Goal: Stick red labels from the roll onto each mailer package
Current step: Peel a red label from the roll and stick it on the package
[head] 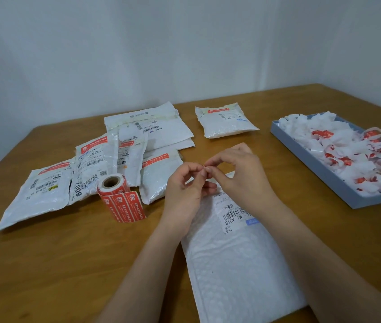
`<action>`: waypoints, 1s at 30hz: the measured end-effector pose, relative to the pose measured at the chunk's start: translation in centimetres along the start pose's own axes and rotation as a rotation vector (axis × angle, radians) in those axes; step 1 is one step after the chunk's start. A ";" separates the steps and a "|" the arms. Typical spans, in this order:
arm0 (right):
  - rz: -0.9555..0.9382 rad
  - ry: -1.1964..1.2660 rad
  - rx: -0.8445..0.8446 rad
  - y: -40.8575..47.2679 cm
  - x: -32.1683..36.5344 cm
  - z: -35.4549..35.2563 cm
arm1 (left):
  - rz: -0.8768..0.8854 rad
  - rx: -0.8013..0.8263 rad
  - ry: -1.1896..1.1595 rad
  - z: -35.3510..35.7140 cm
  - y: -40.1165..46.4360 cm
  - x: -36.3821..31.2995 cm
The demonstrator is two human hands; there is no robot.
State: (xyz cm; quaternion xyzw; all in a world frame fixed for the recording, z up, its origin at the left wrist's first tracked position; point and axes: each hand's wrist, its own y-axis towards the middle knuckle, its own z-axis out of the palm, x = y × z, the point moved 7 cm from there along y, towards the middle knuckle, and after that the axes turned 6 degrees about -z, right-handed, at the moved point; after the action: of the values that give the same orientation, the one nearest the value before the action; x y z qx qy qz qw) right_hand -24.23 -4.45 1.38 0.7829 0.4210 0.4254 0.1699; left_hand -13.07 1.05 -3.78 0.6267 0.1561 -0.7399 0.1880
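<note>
A white bubble mailer [238,264] with a barcode slip lies flat in front of me on the wooden table [56,264]. Above its far end my left hand [185,185] and my right hand [238,169] meet, fingertips pinching a small red label [205,168] that is mostly hidden between them. The roll of red labels [115,187] lies on its side to the left, a strip of labels trailing toward me. Several white mailers [124,150] with red labels on them are spread behind the roll. Another labelled mailer [225,121] sits apart at the back.
A shallow grey tray [320,171] at the right holds a heap of crumpled white backing paper with red scraps. A pale wall stands behind the table. Bare wood shows at the near left.
</note>
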 end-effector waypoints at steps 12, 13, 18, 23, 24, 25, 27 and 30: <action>0.022 -0.025 -0.004 -0.1 -0.2 0.0 | 0.048 0.015 0.055 0.3 -0.2 -0.3; 0.021 -0.028 -0.005 -0.1 -0.1 0.0 | 0.051 0.017 0.064 0.3 -0.2 -0.3; 0.023 -0.036 -0.006 -0.1 0.0 -0.1 | 0.053 0.014 0.074 0.3 -0.2 -0.4; 0.070 0.013 -0.033 -0.1 -0.4 -0.3 | 0.033 0.012 0.059 0.2 0.0 0.0; 0.088 0.034 -0.038 -0.1 -0.5 -0.4 | 0.026 0.015 0.051 0.2 0.1 0.1; 0.110 0.059 -0.044 -0.1 -0.7 -0.4 | 0.021 0.018 0.045 0.2 0.1 0.1; 0.160 0.106 -0.052 -0.1 -1.1 -0.5 | 0.014 0.016 0.043 0.2 0.0 0.1; 0.231 0.175 -0.068 0.0 -1.8 -0.6 | 0.014 0.011 0.043 0.2 -0.1 -0.1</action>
State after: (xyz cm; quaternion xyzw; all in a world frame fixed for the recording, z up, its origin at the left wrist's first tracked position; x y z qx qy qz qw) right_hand -25.23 -5.93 0.82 0.7798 0.3267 0.5228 0.1091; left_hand -13.26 1.07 -3.63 0.6448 0.1516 -0.7256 0.1863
